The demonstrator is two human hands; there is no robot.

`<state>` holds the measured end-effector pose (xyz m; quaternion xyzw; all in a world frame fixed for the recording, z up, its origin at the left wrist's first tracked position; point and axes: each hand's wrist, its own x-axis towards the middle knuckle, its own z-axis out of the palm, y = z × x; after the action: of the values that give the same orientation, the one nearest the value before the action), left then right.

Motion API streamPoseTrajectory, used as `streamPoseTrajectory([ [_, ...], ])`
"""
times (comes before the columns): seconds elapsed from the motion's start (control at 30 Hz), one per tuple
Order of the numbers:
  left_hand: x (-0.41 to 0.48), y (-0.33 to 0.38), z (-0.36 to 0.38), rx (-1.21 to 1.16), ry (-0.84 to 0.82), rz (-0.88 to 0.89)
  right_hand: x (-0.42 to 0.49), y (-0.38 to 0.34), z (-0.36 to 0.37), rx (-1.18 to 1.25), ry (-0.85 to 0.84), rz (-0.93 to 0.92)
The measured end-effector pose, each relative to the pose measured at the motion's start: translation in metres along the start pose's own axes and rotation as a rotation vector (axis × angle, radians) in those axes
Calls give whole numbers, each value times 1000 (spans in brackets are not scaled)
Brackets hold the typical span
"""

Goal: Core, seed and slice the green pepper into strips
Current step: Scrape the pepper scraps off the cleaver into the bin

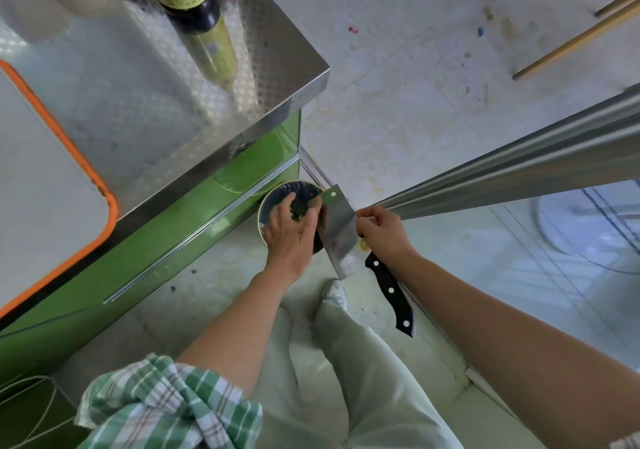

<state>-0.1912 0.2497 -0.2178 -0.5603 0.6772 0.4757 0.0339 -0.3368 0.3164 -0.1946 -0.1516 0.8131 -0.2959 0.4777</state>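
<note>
I look down at a dark round bin (277,194) on the floor beside a green cabinet. My left hand (290,232) hovers over the bin, its thumb and fingers curled round dark green pepper scraps (300,212). A cleaver (338,232) hangs next to the bin, with its blade tilted against my left fingers. My right hand (381,229) grips the cleaver at the spine of the blade. Its black riveted handle (391,293) points back toward me. No whole pepper or strips are in view.
A steel countertop (166,102) fills the upper left, with a white, orange-rimmed cutting board (41,178) and a dark sauce bottle (194,5). A steel table edge (519,168) runs along the right. Two wooden sticks (571,43) lie on the floor. My white shoe (335,293) stands below the cleaver.
</note>
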Motion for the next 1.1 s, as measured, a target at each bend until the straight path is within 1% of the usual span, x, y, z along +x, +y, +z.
streamPoseTrajectory([
  [0.13,16,-18,9,-13,71,-159,25,13,15,24,10,10],
  [0.2,26,-26,13,-67,99,-131,37,20,23,28,13,11],
  [0.23,32,-29,15,-72,84,-90,42,24,27,30,16,12],
  [0.3,40,-34,19,-36,40,-72,52,30,34,33,18,17],
  [0.4,45,-38,21,41,66,-169,63,39,41,44,14,28],
  [0.43,48,-42,24,49,86,-168,66,41,42,49,9,31],
  [0.5,53,-52,29,28,84,-64,70,46,44,42,-12,22],
  [0.6,56,-61,44,53,-16,175,73,51,50,20,-53,2],
  [0.63,56,-65,50,59,-46,197,74,52,51,25,-62,0],
  [0.7,57,-73,60,21,-62,113,74,53,54,54,-77,-7],
  [0.83,60,-74,53,-38,9,-139,71,54,51,68,-91,-24],
  [0.9,59,-64,39,11,-2,-210,70,55,48,83,-77,-23],
  [1.0,56,-56,26,57,76,-219,69,58,43,112,-58,-9],
  [1.03,59,-56,25,47,108,-194,69,58,43,107,-58,-7],
  [1.1,66,-57,28,4,152,-81,70,58,43,97,-59,0],
])
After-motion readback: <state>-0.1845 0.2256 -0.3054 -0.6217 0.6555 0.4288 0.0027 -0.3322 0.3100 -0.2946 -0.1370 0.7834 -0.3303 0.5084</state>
